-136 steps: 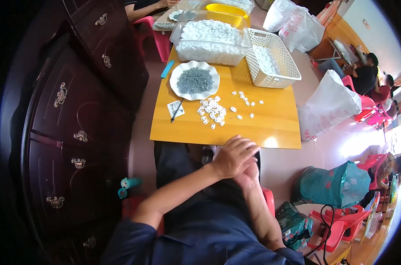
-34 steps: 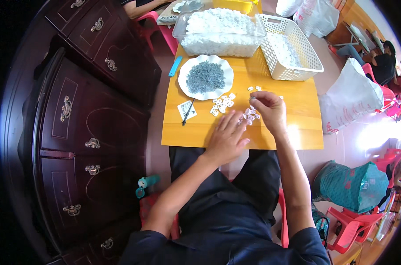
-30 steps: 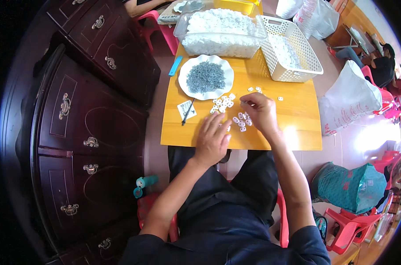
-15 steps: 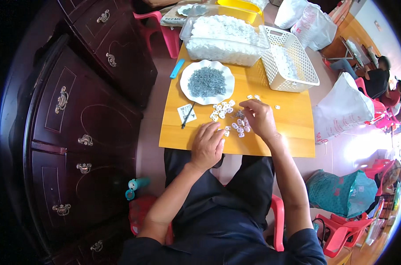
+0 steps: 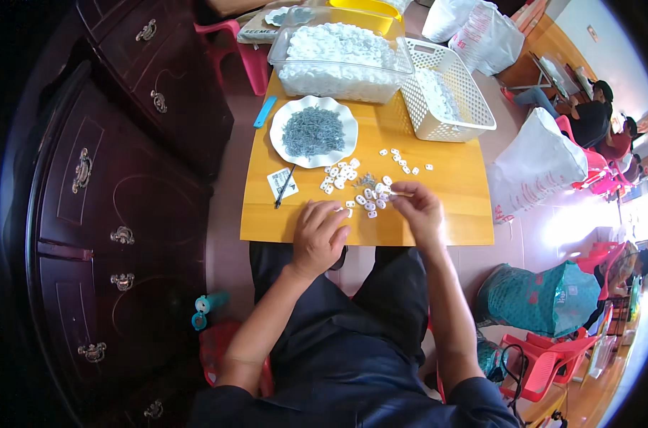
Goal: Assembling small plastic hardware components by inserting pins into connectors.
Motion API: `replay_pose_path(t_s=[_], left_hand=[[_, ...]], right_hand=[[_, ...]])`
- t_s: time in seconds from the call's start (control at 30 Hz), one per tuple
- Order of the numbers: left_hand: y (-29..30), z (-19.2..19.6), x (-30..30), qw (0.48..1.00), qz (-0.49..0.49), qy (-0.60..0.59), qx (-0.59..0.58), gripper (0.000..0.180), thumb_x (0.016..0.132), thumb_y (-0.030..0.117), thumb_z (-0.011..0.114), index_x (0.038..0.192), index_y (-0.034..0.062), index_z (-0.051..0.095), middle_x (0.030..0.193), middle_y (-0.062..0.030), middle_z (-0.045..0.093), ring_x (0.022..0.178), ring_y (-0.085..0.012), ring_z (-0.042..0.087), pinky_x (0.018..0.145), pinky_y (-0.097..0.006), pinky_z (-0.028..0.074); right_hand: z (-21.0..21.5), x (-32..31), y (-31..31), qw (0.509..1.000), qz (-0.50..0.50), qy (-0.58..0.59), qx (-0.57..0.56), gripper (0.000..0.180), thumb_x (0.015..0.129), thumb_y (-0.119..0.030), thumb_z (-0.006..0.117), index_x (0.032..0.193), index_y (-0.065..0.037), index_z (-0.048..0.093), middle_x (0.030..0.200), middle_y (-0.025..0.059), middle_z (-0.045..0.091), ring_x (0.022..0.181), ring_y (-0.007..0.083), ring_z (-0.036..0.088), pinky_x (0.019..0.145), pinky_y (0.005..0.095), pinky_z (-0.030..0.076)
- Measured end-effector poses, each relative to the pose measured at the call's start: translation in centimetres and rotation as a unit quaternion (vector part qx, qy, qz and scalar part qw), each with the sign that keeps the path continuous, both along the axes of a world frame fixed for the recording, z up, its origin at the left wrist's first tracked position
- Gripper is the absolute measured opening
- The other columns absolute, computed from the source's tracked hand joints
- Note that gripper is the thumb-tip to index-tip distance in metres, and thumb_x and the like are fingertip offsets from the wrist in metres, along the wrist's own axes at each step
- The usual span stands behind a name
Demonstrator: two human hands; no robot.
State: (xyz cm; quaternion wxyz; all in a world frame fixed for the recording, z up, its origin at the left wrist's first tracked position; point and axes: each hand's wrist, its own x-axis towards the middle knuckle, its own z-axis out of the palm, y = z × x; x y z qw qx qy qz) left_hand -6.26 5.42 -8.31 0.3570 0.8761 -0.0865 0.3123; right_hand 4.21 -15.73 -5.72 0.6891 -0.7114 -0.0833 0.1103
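My left hand (image 5: 318, 234) rests over the near edge of the table, fingers spread and slightly bent, their tips beside small white plastic pieces (image 5: 350, 204). My right hand (image 5: 420, 211) is over the table's near right part, thumb and forefinger closed at the edge of the loose white oval pieces (image 5: 371, 206). What it pinches is too small to make out. A little pile of grey screw-like pins (image 5: 367, 180) lies among the white pieces. Further back, a scalloped white plate (image 5: 349, 146) holds many more grey pins.
On the wooden table (image 5: 452, 214) stand a clear bin (image 5: 402, 71) of white pieces and a white perforated basket (image 5: 474, 130). A blue-handled tool (image 5: 265, 113), a paper label (image 5: 279, 180) and a black pen-like stick (image 5: 285, 187) lie at left. Dark drawers (image 5: 145, 178) flank the table.
The whole view has shifted slightly. My right hand has moved from over the grey pin pile toward me, to the right of the white ovals. My left hand stays at the near edge.
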Motion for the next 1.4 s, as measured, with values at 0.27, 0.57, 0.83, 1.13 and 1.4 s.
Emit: replay_pose_path(t_s=[0.27, 0.57, 0.83, 1.13, 1.4], left_hand=[[-2.4, 1.5, -1.3, 0.992, -0.084, 0.013, -0.091, 0.026, 0.078, 0.002, 0.078, 0.103, 0.0049, 0.071, 0.096, -0.0087, 0.069, 0.087, -0.0289, 0.068, 0.076, -0.038, 0.055], [-3.0, 1.4, -1.3, 0.994, -0.083, 0.0, -0.076, 0.022, 0.079, -0.004, 0.077, 0.098, 0.0036, 0.071, 0.092, -0.0096, 0.069, 0.083, -0.028, 0.069, 0.072, -0.035, 0.056], [-3.0, 1.6, -1.7, 0.99, -0.106, 0.011, -0.094, 0.02, 0.078, -0.004, 0.078, 0.095, 0.0039, 0.071, 0.089, -0.0097, 0.069, 0.079, -0.027, 0.069, 0.069, -0.035, 0.056], [-3.3, 2.1, -2.0, 0.996, -0.078, -0.043, -0.018, 0.015, 0.08, -0.001, 0.075, 0.093, 0.0041, 0.069, 0.086, -0.0096, 0.067, 0.078, -0.0283, 0.067, 0.067, -0.036, 0.055], [-2.1, 1.4, -1.9, 0.997, -0.063, 0.002, -0.05, 0.006, 0.09, 0.003, 0.065, 0.093, 0.0036, 0.06, 0.084, -0.0132, 0.063, 0.077, -0.0353, 0.065, 0.067, -0.042, 0.051]], right_hand=[[-0.7, -7.5, 3.1, 0.993, 0.037, 0.074, 0.08, 0.038, 0.094, 0.008, 0.058, 0.131, -0.001, 0.055, 0.11, 0.0107, 0.07, 0.1, 0.0137, 0.067, 0.086, 0.025, 0.054], [-1.7, -8.4, 3.2, 0.961, -0.056, 0.148, 0.227, 0.044, 0.088, 0.012, 0.063, 0.13, 0.003, 0.055, 0.13, 0.0151, 0.059, 0.113, 0.024, 0.065, 0.099, 0.0328, 0.052], [-1.0, -10.1, 3.6, 0.941, -0.106, 0.192, 0.256, 0.048, 0.092, 0.009, 0.06, 0.138, 0.002, 0.048, 0.137, 0.0179, 0.058, 0.117, 0.024, 0.063, 0.096, 0.033, 0.054], [-1.2, -11.1, 4.0, 0.934, -0.121, 0.19, 0.278, 0.045, 0.098, 0.004, 0.056, 0.141, 0.001, 0.045, 0.14, 0.0159, 0.057, 0.113, 0.0194, 0.063, 0.093, 0.0307, 0.054], [-0.9, -10.0, 4.4, 0.967, -0.098, 0.082, 0.22, 0.018, 0.1, 0.0, 0.058, 0.117, 0.005, 0.061, 0.112, 0.0111, 0.069, 0.096, 0.017, 0.068, 0.089, 0.0294, 0.056]])
